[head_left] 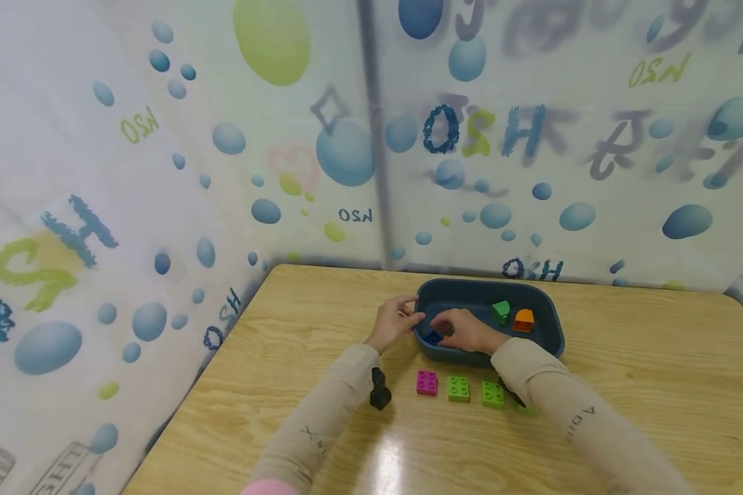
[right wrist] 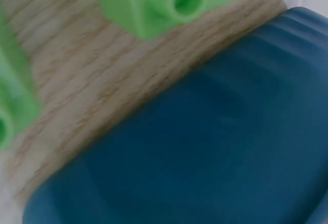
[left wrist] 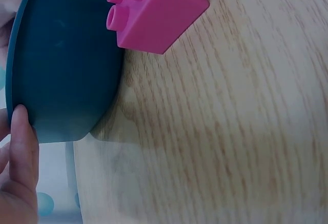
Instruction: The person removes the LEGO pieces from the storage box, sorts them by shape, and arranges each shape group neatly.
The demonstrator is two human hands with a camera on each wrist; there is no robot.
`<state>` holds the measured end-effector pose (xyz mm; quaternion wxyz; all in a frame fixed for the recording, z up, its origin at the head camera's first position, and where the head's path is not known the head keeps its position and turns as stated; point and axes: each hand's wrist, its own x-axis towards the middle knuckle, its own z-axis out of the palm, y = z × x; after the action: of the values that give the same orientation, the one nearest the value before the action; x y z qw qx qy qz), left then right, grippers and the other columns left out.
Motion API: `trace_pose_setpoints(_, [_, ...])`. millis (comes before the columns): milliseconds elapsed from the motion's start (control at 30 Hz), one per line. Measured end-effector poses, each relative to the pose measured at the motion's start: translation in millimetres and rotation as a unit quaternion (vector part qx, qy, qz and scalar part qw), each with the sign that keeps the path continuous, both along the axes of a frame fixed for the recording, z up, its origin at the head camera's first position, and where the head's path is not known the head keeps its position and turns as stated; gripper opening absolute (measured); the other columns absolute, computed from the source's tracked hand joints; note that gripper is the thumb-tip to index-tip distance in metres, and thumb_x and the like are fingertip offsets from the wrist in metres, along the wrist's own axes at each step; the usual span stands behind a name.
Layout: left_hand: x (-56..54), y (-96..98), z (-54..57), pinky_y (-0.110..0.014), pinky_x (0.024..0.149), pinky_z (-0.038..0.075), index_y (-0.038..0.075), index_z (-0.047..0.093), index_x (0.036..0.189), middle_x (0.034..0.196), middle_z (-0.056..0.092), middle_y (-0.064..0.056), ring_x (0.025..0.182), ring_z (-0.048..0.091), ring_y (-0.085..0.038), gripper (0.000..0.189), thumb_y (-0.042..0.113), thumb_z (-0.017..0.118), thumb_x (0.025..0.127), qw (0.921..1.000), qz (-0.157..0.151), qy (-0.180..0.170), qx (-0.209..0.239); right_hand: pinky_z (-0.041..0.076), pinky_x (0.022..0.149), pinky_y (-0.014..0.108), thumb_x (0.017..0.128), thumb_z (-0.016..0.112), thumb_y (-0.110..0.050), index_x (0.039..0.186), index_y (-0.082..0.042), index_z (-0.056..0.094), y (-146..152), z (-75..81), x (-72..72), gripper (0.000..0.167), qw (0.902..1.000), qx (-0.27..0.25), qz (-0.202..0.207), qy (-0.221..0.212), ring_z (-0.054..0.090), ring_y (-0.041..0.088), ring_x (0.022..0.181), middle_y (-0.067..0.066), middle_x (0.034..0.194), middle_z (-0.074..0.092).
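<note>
A dark blue-green plastic bin (head_left: 551,302) stands toward the back of the wooden table. My left hand (head_left: 395,324) holds its left end, with fingers on both sides of the rim; in the left wrist view, one finger (left wrist: 21,149) lies against the outside wall. My right hand (head_left: 468,332) reaches into the bin's left part, fingers bent down at a dark blue brick (head_left: 433,337). A bit of orange shows beside that brick, and whether the fingers pinch it is hidden. Farther right in the bin lie a green block (head_left: 501,311) and an orange block (head_left: 523,320).
Before the bin, a pink brick (head_left: 426,382), a light green brick (head_left: 459,388) and another light green brick (head_left: 492,394) stand in a row. More green shows partly under the right sleeve. A black object (head_left: 380,389) appears beside the left sleeve. A printed curtain (head_left: 322,240) hangs behind the table.
</note>
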<state>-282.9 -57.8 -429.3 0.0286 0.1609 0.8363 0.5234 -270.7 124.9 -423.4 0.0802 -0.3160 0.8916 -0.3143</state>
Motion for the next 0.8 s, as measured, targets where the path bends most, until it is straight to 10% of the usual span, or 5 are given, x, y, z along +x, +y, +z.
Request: trace_pose_setpoints(800, [-0.6,0.3,-1.0,-0.042,0.055,0.053,0.000,0.054,0.120,0.072,0.054,-0.008,0.052,0.055,-0.013,0.040,0.007,0.063,0.082,0.9999,0.007,-0.006,0.004,0.050,0.075,0.038,0.073,0.070,-0.004,0.103,0.007,0.060,-2.8,-9.3,-9.3,0.033,0.9990,0.000,-0.035,-0.029,0.060,0.025,0.084,0.016,0.095,0.062])
